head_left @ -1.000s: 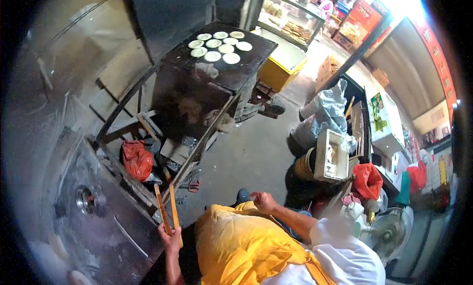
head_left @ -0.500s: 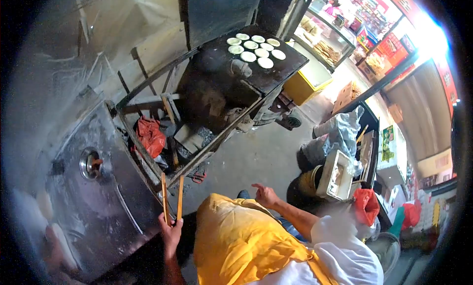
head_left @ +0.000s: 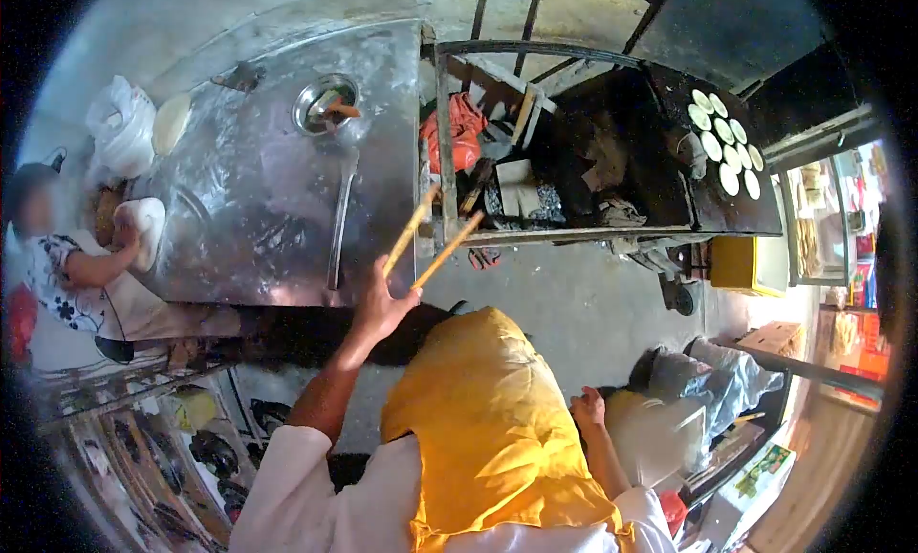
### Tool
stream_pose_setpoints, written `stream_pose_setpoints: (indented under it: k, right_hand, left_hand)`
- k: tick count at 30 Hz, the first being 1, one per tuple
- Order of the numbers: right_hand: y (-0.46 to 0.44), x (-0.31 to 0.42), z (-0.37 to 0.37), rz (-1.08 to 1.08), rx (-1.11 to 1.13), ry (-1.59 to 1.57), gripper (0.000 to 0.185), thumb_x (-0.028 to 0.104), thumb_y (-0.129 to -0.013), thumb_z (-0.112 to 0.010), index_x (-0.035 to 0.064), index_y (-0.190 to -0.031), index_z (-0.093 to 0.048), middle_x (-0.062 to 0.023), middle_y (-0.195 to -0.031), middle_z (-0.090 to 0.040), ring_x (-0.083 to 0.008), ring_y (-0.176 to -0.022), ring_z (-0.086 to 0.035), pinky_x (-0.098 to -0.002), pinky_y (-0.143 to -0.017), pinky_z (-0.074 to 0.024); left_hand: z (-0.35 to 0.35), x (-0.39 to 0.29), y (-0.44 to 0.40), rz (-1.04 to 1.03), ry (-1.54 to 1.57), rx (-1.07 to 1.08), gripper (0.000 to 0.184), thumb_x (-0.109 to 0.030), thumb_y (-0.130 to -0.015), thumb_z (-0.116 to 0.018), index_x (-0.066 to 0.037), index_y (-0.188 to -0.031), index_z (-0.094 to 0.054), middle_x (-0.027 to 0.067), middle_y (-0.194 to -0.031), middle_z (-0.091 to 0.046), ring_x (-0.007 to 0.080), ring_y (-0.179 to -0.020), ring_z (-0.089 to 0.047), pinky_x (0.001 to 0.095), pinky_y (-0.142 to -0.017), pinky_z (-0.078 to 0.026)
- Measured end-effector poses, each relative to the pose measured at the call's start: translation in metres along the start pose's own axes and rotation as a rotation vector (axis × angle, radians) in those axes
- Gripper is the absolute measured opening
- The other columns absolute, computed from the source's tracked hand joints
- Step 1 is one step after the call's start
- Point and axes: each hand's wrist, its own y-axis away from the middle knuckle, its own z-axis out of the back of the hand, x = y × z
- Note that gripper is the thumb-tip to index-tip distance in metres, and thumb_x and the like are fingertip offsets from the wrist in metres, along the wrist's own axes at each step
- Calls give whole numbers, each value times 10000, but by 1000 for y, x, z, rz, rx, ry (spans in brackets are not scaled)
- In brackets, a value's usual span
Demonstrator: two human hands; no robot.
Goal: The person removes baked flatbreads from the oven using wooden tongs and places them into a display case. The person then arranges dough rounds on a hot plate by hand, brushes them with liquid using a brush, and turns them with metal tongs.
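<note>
My left hand (head_left: 381,309) is closed around wooden tongs (head_left: 448,251). The two slim arms of the tongs spread apart in a V, beside the front corner of the metal worktable, with nothing between their tips. My right hand (head_left: 589,409) hangs at my right side over the floor, fingers loosely bent and nothing seen in it. A steel bowl (head_left: 310,122) with a brownish utensil in it sits on the floury worktable (head_left: 258,194). Near it lies a long flat metal bar (head_left: 341,223). Several pale dough rounds (head_left: 730,152) rest on the dark griddle (head_left: 684,99) at far right.
A person (head_left: 62,266) at the far left touches a large lump of dough (head_left: 143,230) on the table. A metal frame (head_left: 574,235) joins table and griddle, with a red bag (head_left: 457,132) inside. Plastic sacks (head_left: 708,381) stand at my right, and a yellow box (head_left: 736,263) below the griddle.
My view has swung left, bringing the whole worktable and the other person into sight. The tongs have risen and now tilt right. My right hand has lowered, its pointing finger now more bent.
</note>
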Motion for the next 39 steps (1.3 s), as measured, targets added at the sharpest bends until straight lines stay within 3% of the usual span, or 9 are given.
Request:
stream_pose_setpoints:
  k: [5, 7, 9, 13, 15, 19, 27, 33, 39]
  right_hand:
    - [16, 56, 4, -149, 96, -169, 480, 92, -784, -694, 4, -1236, -559, -109, -852, -635, -201, -698, -639, -329, -617, -520]
    - [17, 62, 0, -120, 67, -150, 446, 134, -802, -703, 14, -1212, -573, -138, -896, -680, -214, -751, -662, -336, -650, -532]
    - [3, 50, -6, -136, 151, -520, 449, 139, -804, -710, 12, -1213, -576, -126, -884, -677, -203, -744, -654, -335, -622, -523]
    - [18, 73, -8, 21, 33, -5, 505, 242, -788, -691, 14, -1231, -606, -154, -863, -723, -199, -738, -698, -330, -741, -557]
    - [20, 75, -8, -8, -9, 17, 498, 257, -788, -690, 28, -1224, -617, -154, -898, -724, -219, -782, -705, -338, -774, -556]
    - [20, 75, -13, -56, -10, 93, 510, 303, -777, -695, 61, -1222, -634, -161, -1009, -723, -273, -928, -702, -361, -867, -545]
    - [6, 56, -28, -72, -57, 71, 488, 329, -793, -689, 77, -1209, -651, -161, -1075, -708, -296, -1007, -677, -379, -916, -528]
    - [-5, 56, 2, 71, -19, 92, 525, 362, -814, -685, 73, -1247, -618, -183, -1137, -682, -324, -1038, -664, -401, -925, -525]
    - [-17, 59, 76, 151, 62, -38, 516, 307, -859, -680, 69, -1305, -576, -206, -1118, -682, -333, -1032, -664, -406, -913, -526]
  left_hand:
    - [2, 31, -47, 43, -172, -111, 919, -348, -788, -757, 51, -1455, -266, 287, -1280, -484, 424, -1173, -487, 478, -969, -432]
    - [8, 42, -57, 93, -385, -157, 799, -423, -797, -718, 41, -1361, -395, 264, -1248, -500, 438, -1141, -502, 517, -984, -399]
    - [16, 57, -66, 79, -487, -142, 707, -474, -811, -688, -11, -1310, -494, 236, -1268, -513, 431, -1172, -485, 532, -1011, -368]
    - [34, 143, -94, -30, -595, -290, 470, -363, -952, -554, -60, -1311, -542, 242, -1360, -487, 400, -1280, -423, 506, -1091, -301]
    - [48, 158, -103, 68, -383, -331, 403, -223, -925, -584, -8, -1262, -533, 256, -1290, -517, 416, -1223, -464, 501, -1050, -338]
    - [86, 134, -101, 60, -522, -258, 361, -16, -792, -639, 10, -1132, -520, 216, -1157, -547, 407, -1128, -525, 468, -971, -425]
    - [101, 158, -106, 179, -705, -265, 204, -170, -853, -602, -32, -990, -540, 155, -989, -595, 314, -964, -583, 446, -854, -469]
    - [73, 111, -81, 180, -573, -409, 196, -208, -864, -587, -43, -959, -539, 143, -948, -598, 293, -922, -584, 437, -829, -472]
    - [-19, 23, -39, 135, -6, -419, 201, -245, -874, -573, -54, -929, -538, 130, -907, -601, 271, -880, -585, 429, -804, -474]
